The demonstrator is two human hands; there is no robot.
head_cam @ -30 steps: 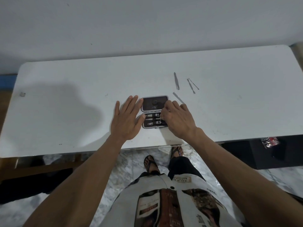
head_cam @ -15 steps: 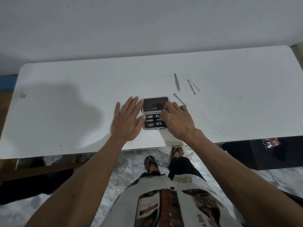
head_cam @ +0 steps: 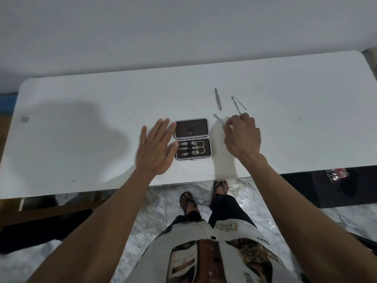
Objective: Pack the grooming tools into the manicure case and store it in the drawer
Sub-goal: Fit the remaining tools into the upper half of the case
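1. The left hand (head_cam: pixel 156 148) lay flat with its fingers straight, its fingertips touching the left edge of the open manicure case (head_cam: pixel 192 138).
2. The right hand (head_cam: pixel 242 137) hovered with curled fingers at a thin metal tool (head_cam: pixel 218 119); whether it pinched the tool could not be told.
3. Scissors (head_cam: pixel 199 147) and clippers sat strapped in the case's lower half.
4. Three more slim tools (head_cam: pixel 218 99) lay loose on the white table (head_cam: pixel 81 119) beyond.

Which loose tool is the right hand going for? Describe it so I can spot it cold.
On the white table, find the open manicure case near the front edge; four thin metal tools lie to its right. The one meant is the short flat tool nearest the case, slanting towards the right hand, whose fingertips are at its near end. The other three lie farther back.
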